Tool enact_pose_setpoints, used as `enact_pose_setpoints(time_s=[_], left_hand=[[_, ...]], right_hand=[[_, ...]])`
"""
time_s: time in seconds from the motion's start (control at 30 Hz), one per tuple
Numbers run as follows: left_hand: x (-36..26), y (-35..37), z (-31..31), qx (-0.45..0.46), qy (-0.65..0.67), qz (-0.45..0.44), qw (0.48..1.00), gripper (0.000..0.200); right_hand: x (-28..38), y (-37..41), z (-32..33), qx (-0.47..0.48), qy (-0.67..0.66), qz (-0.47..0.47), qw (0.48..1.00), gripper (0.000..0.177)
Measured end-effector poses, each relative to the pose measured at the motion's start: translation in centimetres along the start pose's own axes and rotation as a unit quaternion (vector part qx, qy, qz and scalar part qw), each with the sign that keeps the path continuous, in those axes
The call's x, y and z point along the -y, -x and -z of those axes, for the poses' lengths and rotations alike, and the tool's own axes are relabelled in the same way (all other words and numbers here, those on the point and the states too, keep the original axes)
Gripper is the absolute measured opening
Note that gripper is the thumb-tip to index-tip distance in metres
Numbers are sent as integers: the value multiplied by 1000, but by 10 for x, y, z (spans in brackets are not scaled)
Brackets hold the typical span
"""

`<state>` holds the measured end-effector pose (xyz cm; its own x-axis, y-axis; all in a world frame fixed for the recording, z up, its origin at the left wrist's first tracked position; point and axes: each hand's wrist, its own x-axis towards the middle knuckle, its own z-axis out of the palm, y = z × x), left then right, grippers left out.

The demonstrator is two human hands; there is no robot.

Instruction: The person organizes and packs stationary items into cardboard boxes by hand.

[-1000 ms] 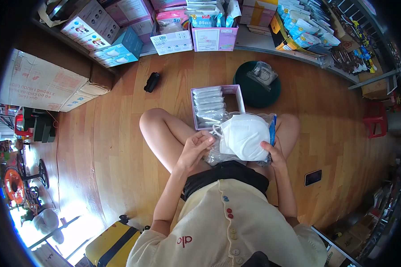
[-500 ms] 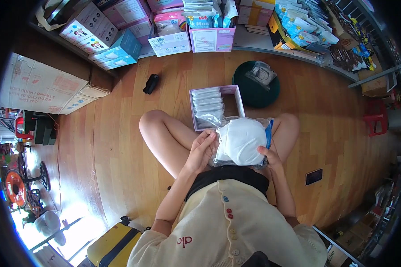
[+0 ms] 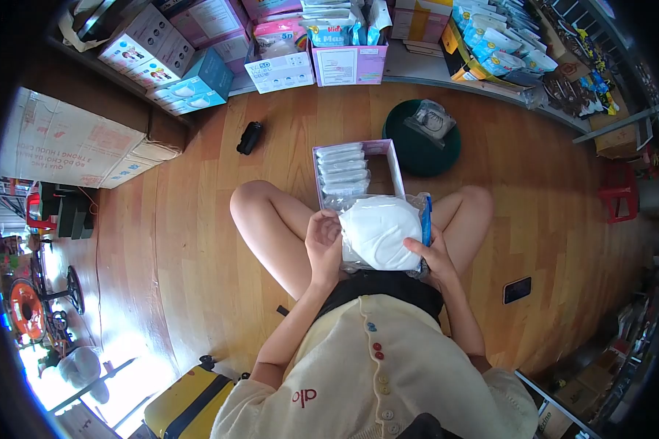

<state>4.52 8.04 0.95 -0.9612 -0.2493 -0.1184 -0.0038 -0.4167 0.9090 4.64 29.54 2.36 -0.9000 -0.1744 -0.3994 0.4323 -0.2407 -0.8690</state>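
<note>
Your left hand (image 3: pixel 324 245) and right hand (image 3: pixel 433 257) held the bagged mask (image 3: pixel 377 233) over your lap, fingers clamped on its wrapper. Probably the boxing step: the pink box (image 3: pixel 390 157) just ahead called for edgewise insertion.

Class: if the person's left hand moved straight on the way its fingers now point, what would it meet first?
Probably the open pink box of packed masks on the floor, just beyond the left hand, which touches the bagged white mask; depth is unclear.

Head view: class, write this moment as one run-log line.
left hand: holds bagged mask | right hand: holds bagged mask | pink box: open, ahead
</note>
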Motion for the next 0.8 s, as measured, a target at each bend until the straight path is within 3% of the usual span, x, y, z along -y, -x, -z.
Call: enact_pose_setpoints(time_s=[0.1, 0.23, 0.3, 0.43, 0.53, 0.63, 0.7, 0.73, 0.8], left_hand=[[7, 5, 6, -23, -25, -48, 998, 26], [-5, 8, -4, -29, -44, -39, 998, 32], [-5, 10, 0, -3, -25, 55, 998, 40], [-9, 12, -7, 43, -137, 26, 989, 43], [-5, 11, -9, 89, -83, 79, 989, 40], [-8, 9, -8, 72, -36, 112, 990, 36], [-6, 7, -6, 33, -51, 111, 992, 34], [-5, 6, -6, -5, -65, 110, 992, 32], [-4, 1, -3, -31, -105, 83, 990, 32]], right_hand=[[7, 3, -5, -1, 11, 1, 1000, 55], [14, 5, -7, -4, 25, 12, 1000, 55], [17, 4, -6, 7, 35, 10, 999, 56], [23, 5, -9, 4, 47, 9, 999, 55], [23, 4, -6, 39, 88, 6, 995, 55], [20, 4, -7, 23, 88, -4, 996, 50], [13, -5, -7, -118, 63, 68, 989, 43], [16, -7, -6, -118, 63, 68, 989, 43], [30, -7, -6, -201, 275, 218, 915, 31]])
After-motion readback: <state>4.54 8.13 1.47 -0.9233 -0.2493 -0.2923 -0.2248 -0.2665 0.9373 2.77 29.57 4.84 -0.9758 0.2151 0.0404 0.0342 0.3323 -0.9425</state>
